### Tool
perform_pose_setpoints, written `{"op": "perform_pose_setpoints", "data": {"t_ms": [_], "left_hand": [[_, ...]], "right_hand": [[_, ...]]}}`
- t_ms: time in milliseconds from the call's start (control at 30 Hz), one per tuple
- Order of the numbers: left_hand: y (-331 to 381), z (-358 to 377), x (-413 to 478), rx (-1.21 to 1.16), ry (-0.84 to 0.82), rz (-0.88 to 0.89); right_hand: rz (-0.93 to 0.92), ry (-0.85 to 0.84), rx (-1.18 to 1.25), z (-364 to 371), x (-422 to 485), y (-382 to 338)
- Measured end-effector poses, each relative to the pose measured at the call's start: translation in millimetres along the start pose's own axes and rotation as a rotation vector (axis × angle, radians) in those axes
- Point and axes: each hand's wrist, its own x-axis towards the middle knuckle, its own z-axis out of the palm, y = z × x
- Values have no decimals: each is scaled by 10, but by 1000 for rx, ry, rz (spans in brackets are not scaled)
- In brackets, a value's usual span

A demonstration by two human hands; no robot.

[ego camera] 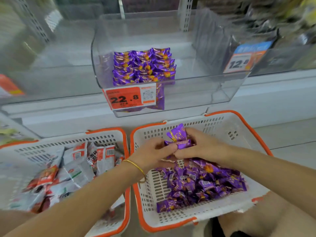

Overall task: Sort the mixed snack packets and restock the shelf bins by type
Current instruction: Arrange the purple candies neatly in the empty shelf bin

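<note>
Obs., own limbs. One worn item in view: a thin gold bangle [135, 165] on my left wrist, plain and smooth, sitting loose so its lower arc hangs off the wrist. Just ahead of the bangle, left hand [152, 152] bare. Behind the bangle, left forearm [85, 199] bare to the frame edge. Right of the bangle, right hand [201, 147] and right forearm [265, 170], both bare, unsleeved as far as visible. Well below and right of the bangle, a bare leg [265, 219] and a patch of black cloth [239, 234]; garment type not determinable
</note>
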Motion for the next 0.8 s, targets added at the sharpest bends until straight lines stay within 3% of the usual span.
{"op": "perform_pose_setpoints", "data": {"t_ms": [100, 200, 400, 533, 633, 733, 800], "left_hand": [[131, -129, -146, -67, -17, 18], [203, -230, -260, -183, -23, -6], [134, -347, -208, -191, 164, -23], [120, -376, -141, -237, 148, -16], [144, -349, -99, -321, 141, -4], [108, -359, -73, -195, 131, 107], [61, -410, -49, 46, 136, 173]], "right_hand": [[-6, -110, 250, 46, -79, -167], [55, -138, 311, 61, -45, -227], [42, -6, 57, -38, 2, -233], [-62, -3, -73, -20, -17, -305], [-84, 27, -35, 17, 2, -346], [-26, 72, 107, -5, 37, -365], [28, 71, 215, -17, 64, -383]]}}
